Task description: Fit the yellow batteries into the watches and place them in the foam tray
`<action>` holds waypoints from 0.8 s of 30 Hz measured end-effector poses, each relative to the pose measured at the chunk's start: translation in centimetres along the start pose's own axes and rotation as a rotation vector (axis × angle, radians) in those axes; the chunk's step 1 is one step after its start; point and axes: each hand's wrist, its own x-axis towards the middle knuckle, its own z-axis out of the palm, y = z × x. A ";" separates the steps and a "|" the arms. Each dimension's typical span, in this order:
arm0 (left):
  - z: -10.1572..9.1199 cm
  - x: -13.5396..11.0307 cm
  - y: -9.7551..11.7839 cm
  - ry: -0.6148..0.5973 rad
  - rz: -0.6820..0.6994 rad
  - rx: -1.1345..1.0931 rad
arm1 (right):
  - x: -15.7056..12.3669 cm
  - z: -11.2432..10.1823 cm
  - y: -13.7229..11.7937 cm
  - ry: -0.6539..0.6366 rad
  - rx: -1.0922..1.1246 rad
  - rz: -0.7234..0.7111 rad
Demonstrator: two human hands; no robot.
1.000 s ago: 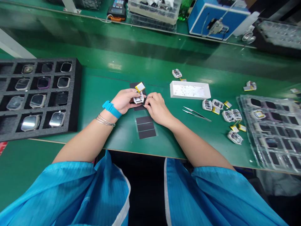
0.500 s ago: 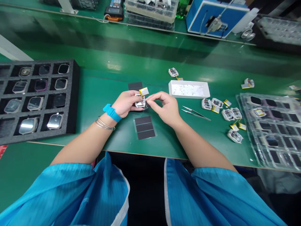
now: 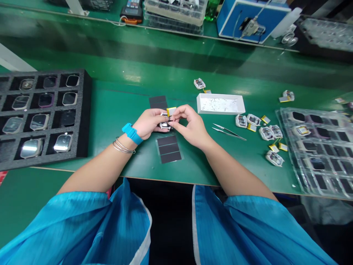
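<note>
I'm looking down on the green bench (image 3: 118, 110), which fills the view. At 9 o'clock sits the black foam tray (image 3: 85, 110), with watch faces lying in its pockets. At 3 o'clock is the clear blister tray (image 3: 288, 136), with a few parts in its cells.

Dead centre, both hands meet just above the bench. My left hand (image 3: 150, 123) comes in from 8 o'clock, its fingers curled around the small module (image 3: 165, 124) and holding it up off the surface. My right hand (image 3: 190, 125) comes in from 4 o'clock, thumb and forefinger pinched narrow on the module's near edge. I can't tell whether anything thin sits between those fingertips.

At 2 o'clock from the hands is the white shallow box (image 3: 220, 111). At 6 o'clock, just below them, the sheet of dark strips (image 3: 168, 149) lies flat. A second dark piece (image 3: 158, 102) is at 11 o'clock. Tweezers (image 3: 227, 132) lie at 3 o'clock, near my right wrist, with loose modules (image 3: 266, 132) scattered beyond. Smallest of all is the yellow battery (image 3: 171, 110), sticking up from the held module's top.
</note>
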 end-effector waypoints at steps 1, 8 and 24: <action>0.0 0.0 0.0 0.001 0.001 -0.005 | 0.0 0.0 0.0 -0.003 -0.004 0.005; -0.1 0.1 -0.2 -0.005 -0.006 -0.018 | 0.0 0.2 0.1 -0.002 -0.012 0.039; 0.2 0.3 -0.8 0.086 0.052 -0.115 | -0.3 0.9 -0.9 0.116 -0.616 -0.053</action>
